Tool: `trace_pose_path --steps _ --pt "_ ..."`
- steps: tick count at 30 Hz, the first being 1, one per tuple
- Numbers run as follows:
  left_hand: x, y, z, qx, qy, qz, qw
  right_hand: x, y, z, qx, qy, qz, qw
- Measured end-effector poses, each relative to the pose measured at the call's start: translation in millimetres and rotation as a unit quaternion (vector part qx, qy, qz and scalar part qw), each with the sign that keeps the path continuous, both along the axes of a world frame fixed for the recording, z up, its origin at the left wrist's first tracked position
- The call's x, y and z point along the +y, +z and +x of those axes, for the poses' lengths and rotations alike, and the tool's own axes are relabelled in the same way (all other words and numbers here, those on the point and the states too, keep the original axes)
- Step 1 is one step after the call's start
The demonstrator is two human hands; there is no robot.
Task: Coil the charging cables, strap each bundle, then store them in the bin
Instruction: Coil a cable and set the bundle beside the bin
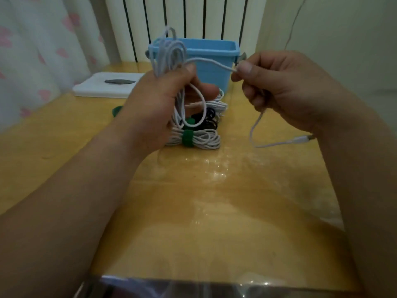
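A yellow wooden counter (pixel 193 211) with a glossy sheet over it fills the view from 6 o'clock upward. At about 3 o'clock the loose tail of a white cable (pixel 255 130) is seen hanging in a curve, ending in a plug (pixel 304 138) beside the right wrist. Just above centre, a white bundle (pixel 199 140) lies on the counter, bound at its middle by a green strap (pixel 187 137). A black bundle (pixel 207 122) lies just behind it, and more white loops (pixel 222 104) lie behind that.

Over these bundles the left hand (pixel 159 104) is held up, its fingers clenched round a coil (pixel 169 52) of the white cable whose loops stand up above the fist. From the coil a strand is led toward 2 o'clock to the right hand (pixel 279 87), where it is pinched between thumb and forefinger; the tail drops out below that hand.

At 9 o'clock of the left hand a green object (pixel 117 110) is partly hidden. At 12 o'clock a blue bin (pixel 214 67) stands behind the hands; its contents cannot be seen. At 10 o'clock a flat white box (pixel 103 87) lies, and a white radiator (pixel 193 20) and a curtain (pixel 32 50) are seen farthest back.
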State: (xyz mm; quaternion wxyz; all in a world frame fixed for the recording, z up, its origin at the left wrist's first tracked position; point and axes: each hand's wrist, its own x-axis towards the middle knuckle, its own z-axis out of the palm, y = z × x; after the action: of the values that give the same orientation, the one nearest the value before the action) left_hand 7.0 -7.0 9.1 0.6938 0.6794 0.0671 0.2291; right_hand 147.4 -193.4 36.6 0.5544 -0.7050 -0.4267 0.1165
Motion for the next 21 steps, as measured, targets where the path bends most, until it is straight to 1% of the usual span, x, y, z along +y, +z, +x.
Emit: trace_pose_path --steps 2,3,5,7,9,11,14,16,18,19,21 --pt "-4 -1 1 -0.03 -0.036 -0.075 0.996 9 -4 -7 0.013 -0.016 0.022 1.0" --pt "-7 -3 3 -0.034 -0.04 -0.084 0.995 15 -6 -13 0.017 -0.022 0.034 0.999" --pt "-10 -8 7 -0.035 -0.031 -0.062 0.997 30 -13 -28 0.02 -0.027 0.056 0.998" --pt "-15 -11 10 -0.035 -0.055 -0.039 0.997 43 -20 -45 0.003 -0.036 0.062 0.997" --pt "-17 -13 10 -0.038 -0.067 -0.07 0.995 51 -28 -58 -0.062 -0.042 0.046 0.996" --pt "-20 -11 8 -0.033 -0.03 -0.114 0.992 54 -32 -65 -0.099 -0.032 0.029 0.994" --pt "-12 -8 7 -0.052 0.074 -0.158 0.983 53 -32 -64 -0.093 -0.025 -0.015 0.995" --pt "6 -3 7 -0.092 0.1 -0.238 0.962 51 -30 -59 -0.101 -0.034 -0.061 0.992" --pt "20 3 6 -0.123 0.098 -0.306 0.939 46 -27 -53 -0.112 -0.024 -0.098 0.989" --pt "25 4 6 -0.127 0.089 -0.322 0.934 44 -25 -50 -0.108 -0.009 -0.111 0.988" --pt "29 4 5 -0.115 0.066 -0.313 0.94 38 -21 -44 -0.089 0.025 -0.126 0.988"
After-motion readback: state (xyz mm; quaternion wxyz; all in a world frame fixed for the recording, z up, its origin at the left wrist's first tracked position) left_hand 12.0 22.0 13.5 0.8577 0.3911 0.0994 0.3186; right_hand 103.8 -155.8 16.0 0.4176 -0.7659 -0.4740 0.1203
